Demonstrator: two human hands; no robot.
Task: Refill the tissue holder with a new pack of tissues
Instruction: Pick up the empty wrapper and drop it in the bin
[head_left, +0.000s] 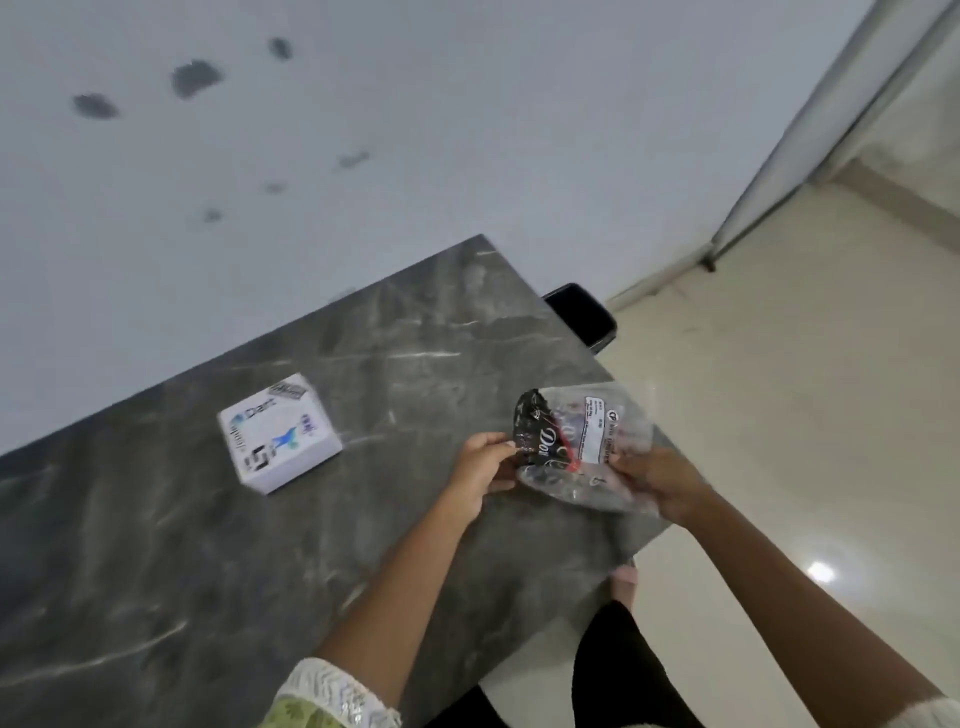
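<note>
While a white printed cardboard box (280, 432) sits apart on the dark marble table (156, 545), the left hand (480, 475) and right hand (660, 483) each pinch an edge of a crumpled clear plastic tissue wrapper (582, 447).

The white box (280, 433) on the left of the tabletop reads "Dart" on its top; its other print is blurred. The clear plastic wrapper (584, 449) shows "Do…" in white script on black; its white label is illegible.

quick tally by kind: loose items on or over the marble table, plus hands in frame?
White printed box: 1, lying on the table
Clear plastic wrapper with black print: 1, held over the table's edge by both hands
Hands: 2, left hand and right hand
Total: 4
</note>
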